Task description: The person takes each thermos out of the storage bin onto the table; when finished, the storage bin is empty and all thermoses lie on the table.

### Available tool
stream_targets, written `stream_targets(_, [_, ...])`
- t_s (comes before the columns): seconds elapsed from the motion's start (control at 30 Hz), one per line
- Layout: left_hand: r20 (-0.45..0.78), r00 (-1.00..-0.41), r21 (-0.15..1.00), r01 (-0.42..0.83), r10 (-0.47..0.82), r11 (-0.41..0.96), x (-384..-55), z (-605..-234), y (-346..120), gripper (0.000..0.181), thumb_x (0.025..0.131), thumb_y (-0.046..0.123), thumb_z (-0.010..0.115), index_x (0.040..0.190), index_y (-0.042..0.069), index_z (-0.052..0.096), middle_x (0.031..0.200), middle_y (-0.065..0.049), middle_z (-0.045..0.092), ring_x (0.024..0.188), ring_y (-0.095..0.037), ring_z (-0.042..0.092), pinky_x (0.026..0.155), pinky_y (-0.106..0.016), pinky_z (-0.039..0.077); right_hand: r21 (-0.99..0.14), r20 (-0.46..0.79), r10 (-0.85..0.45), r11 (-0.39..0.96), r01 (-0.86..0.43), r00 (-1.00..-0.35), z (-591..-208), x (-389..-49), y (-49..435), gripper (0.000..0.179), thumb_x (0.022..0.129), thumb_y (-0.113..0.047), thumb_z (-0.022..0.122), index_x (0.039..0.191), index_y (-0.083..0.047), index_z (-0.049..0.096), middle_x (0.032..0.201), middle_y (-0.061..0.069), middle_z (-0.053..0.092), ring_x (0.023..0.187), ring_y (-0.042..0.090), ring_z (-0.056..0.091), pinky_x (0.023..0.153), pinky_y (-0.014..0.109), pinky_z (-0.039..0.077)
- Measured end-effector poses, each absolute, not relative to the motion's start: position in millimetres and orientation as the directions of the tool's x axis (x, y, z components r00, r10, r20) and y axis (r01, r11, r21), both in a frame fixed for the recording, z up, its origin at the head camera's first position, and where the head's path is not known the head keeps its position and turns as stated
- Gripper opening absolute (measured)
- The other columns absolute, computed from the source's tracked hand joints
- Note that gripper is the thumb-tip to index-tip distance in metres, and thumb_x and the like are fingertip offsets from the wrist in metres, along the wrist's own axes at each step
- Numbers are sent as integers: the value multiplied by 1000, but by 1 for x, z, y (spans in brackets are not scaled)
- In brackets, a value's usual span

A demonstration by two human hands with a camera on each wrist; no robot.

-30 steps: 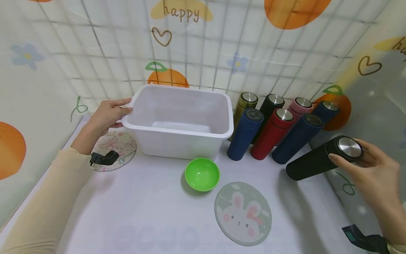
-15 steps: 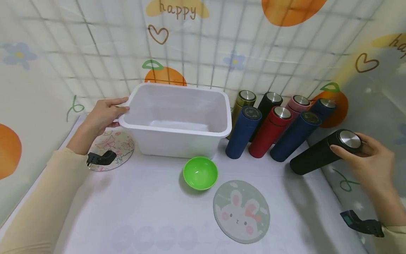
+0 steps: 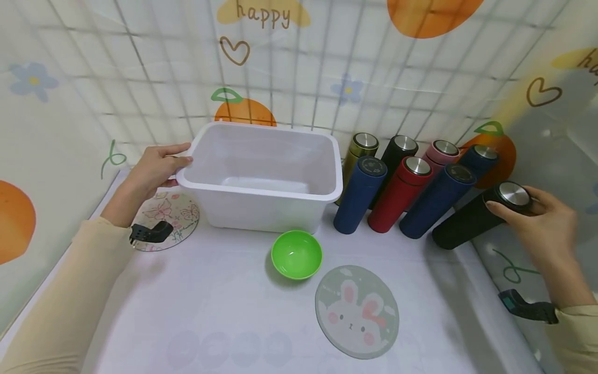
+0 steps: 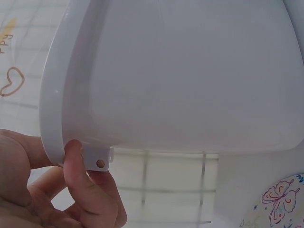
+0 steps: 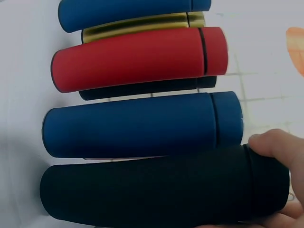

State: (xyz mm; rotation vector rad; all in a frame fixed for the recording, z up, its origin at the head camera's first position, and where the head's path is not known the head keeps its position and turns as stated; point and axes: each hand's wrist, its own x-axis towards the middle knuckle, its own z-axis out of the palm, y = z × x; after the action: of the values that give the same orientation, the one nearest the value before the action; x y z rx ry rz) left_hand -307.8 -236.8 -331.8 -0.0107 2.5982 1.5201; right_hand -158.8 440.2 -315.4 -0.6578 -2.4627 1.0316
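Observation:
At the far right my right hand (image 3: 544,223) grips a black thermos flask (image 3: 469,218) round its lid, thumb on the near side. The flask stands at the end of the front row, beside a dark blue flask (image 3: 436,202); in the right wrist view its base (image 5: 52,190) appears at the white surface, though contact is hard to confirm. On the left, my left hand (image 3: 156,169) pinches the rim of a white plastic bin (image 3: 261,210). In the left wrist view the fingers (image 4: 90,190) close on the rim beside a small tab with a hole (image 4: 100,164).
Right of the bin stand a blue flask (image 3: 357,200), a red flask (image 3: 397,200) and several more behind. A green bowl (image 3: 296,254) sits before the bin. A rabbit mat (image 3: 357,311) lies nearer, and a butterfly mat (image 3: 170,221) lies left. A patterned cloth wall (image 3: 289,72) rises behind.
My right hand has moved the black flask away from me and slightly right, toward the end of the front row. The left hand keeps its hold on the bin's rim.

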Motion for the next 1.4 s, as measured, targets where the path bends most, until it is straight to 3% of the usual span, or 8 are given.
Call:
stream_targets(0.13, [-116, -992, 866, -73, 56, 495, -309, -332, -237, 59, 102, 32, 56, 156, 18, 36, 141, -20, 50, 89, -10, 59, 70, -26, 54, -707, 157, 553, 642, 297, -818, -317, -170, 441, 94, 77, -49, 83, 153, -12, 42, 113, -11, 61, 69, -16, 52, 60, 7, 40])
stream_targets(0.33, [-121, -991, 866, -76, 60, 494, -309, -332, -236, 58, 103, 31, 56, 156, 20, 36, 143, -20, 50, 90, -10, 59, 69, -25, 54, -744, 133, 558, 602, 290, -819, -320, -184, 443, 95, 77, -48, 83, 154, -11, 40, 104, -15, 56, 63, -15, 55, 57, 8, 46])
stream_targets(0.6, [-126, -990, 869, -81, 59, 488, -310, -331, -232, 59, 102, 32, 57, 156, 20, 36, 141, -19, 51, 92, -13, 58, 69, -25, 55, -748, 102, 579, 581, 322, -809, -324, -192, 451, 94, 79, -48, 81, 154, -9, 40, 109, -10, 56, 63, -12, 55, 56, 11, 49])
stream_targets(0.77, [-141, -988, 869, -93, 63, 487, -308, -331, -233, 60, 102, 32, 56, 157, 21, 35, 142, -21, 50, 89, -10, 58, 70, -26, 55, -756, 89, 540, 583, 296, -837, -322, -197, 457, 95, 79, -50, 81, 154, -9, 39, 91, -22, 54, 59, -7, 60, 54, 14, 48])
stream_targets(0.9, [-130, -990, 864, -88, 53, 495, -307, -331, -235, 59, 102, 32, 56, 156, 20, 36, 142, -22, 50, 88, -10, 59, 70, -26, 55, -766, 109, 464, 603, 222, -879, -321, -204, 459, 80, 80, -44, 83, 145, -11, 48, 79, -31, 54, 57, -1, 63, 54, 15, 47])
stream_targets(1.03, [-122, -991, 861, -83, 46, 501, -305, -330, -235, 59, 102, 32, 56, 156, 19, 36, 142, -22, 50, 90, -13, 60, 69, -26, 55, -751, 154, 420, 638, 171, -894, -321, -212, 459, 65, 81, -40, 83, 133, -12, 55, 75, -34, 54, 56, 0, 63, 53, 16, 47])
stream_targets(1.4, [-112, -992, 863, -72, 52, 500, -305, -331, -235, 60, 102, 34, 56, 156, 18, 36, 141, -21, 51, 91, -13, 59, 70, -26, 55, -742, 169, 429, 648, 172, -887, -324, -216, 470, 67, 82, -41, 82, 132, -6, 54, 67, -37, 53, 53, 2, 64, 52, 15, 46])
